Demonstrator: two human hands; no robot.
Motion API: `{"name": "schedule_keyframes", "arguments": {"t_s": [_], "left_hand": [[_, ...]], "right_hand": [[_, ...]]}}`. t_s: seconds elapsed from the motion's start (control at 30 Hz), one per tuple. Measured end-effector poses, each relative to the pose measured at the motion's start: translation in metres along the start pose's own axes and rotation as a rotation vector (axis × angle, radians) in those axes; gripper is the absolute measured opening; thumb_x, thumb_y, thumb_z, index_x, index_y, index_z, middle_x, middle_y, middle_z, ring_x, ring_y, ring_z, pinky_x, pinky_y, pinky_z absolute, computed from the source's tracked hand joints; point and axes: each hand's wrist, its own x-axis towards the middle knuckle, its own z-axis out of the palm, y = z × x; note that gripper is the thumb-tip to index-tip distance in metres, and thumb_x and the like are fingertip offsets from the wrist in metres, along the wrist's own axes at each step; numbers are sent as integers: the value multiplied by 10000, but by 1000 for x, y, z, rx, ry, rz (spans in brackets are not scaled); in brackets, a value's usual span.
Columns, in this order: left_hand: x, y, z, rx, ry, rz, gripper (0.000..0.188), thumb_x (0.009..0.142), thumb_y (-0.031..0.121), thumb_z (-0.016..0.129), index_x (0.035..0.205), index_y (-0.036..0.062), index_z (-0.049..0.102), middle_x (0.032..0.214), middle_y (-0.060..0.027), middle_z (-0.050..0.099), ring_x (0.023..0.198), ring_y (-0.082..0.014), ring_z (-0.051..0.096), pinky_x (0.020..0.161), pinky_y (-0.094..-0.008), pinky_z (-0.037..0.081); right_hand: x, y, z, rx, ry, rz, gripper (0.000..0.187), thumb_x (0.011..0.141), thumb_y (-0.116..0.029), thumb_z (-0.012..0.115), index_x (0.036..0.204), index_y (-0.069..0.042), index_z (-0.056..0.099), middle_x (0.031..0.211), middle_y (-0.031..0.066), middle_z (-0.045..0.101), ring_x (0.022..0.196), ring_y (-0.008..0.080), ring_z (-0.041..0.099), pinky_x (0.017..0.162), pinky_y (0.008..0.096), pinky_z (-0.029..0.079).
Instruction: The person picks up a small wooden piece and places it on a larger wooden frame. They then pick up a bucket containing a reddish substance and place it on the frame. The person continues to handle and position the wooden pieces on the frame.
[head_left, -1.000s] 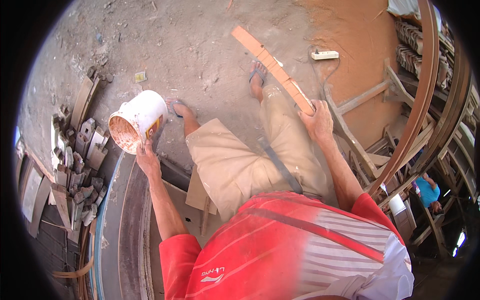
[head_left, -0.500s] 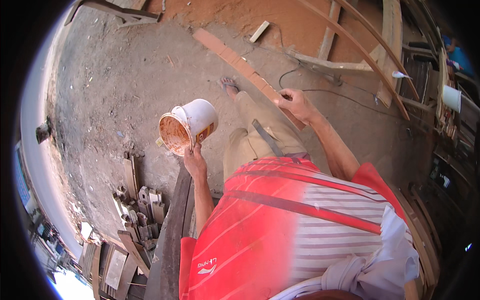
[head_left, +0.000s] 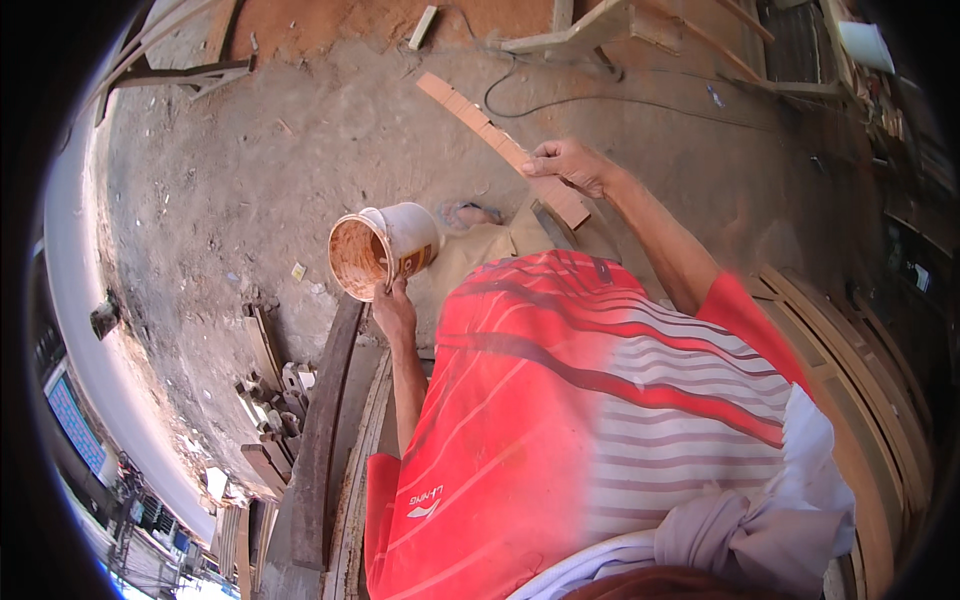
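My left hand (head_left: 393,312) is closed on the rim of a white plastic bucket (head_left: 412,228). The bucket is tipped on its side in the air, its mouth facing left. Orange-brown residue coats its inside wall. Farther right, my right hand (head_left: 574,166) pinches a long, flat brown strip (head_left: 468,112) that looks like cardboard, with creases across it. The strip slants from the far left down toward my waist and stays apart from the bucket. Part of my foot shows on the ground beyond the bucket.
A dark wooden beam (head_left: 328,440) and a heap of wood offcuts (head_left: 268,420) lie at the near left. Curved wooden lengths (head_left: 850,400) stand at my right. A cable (head_left: 560,104) crosses the ground near a wooden frame (head_left: 572,38). Another white bucket (head_left: 866,46) is far right.
The view has shifted, so the wooden frame and far-right bucket appear farther up. The strip has come lower and nearer the shirt. Both hands keep their holds.
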Motion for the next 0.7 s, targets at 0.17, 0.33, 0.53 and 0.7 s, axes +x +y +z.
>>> {"name": "schedule_keyframes", "arguments": {"t_s": [0.17,0.33,0.53,0.7], "left_hand": [[-62,36,34,2,72,-14,321,961,290,670,1092,2,720,1017,-245,737,961,-425,700,853,-503,508],[-113,89,65,29,140,52,307,984,284,656,1096,5,720,970,-211,762,922,-351,729,819,-448,528],[-167,187,67,-94,144,147,189,1009,176,654,1074,11,721,931,-128,773,874,-199,720,821,-360,543],[-175,236,79,-281,132,313,185,1072,158,602,1132,8,693,963,-92,772,934,-157,714,859,-316,538]], "right_hand": [[-59,21,-57,-40,9,-45,399,864,-331,866,1029,7,732,872,-1,655,730,65,539,620,247,409],[-143,43,-129,-61,-13,-141,354,879,-281,845,1037,15,733,893,10,685,816,86,594,719,258,476],[-230,69,-213,-175,35,-356,388,865,-284,843,1093,12,735,966,27,722,870,101,628,783,282,508],[-286,71,-242,-82,89,-429,388,875,-272,839,1112,14,727,997,34,716,893,97,630,809,279,519]]}}
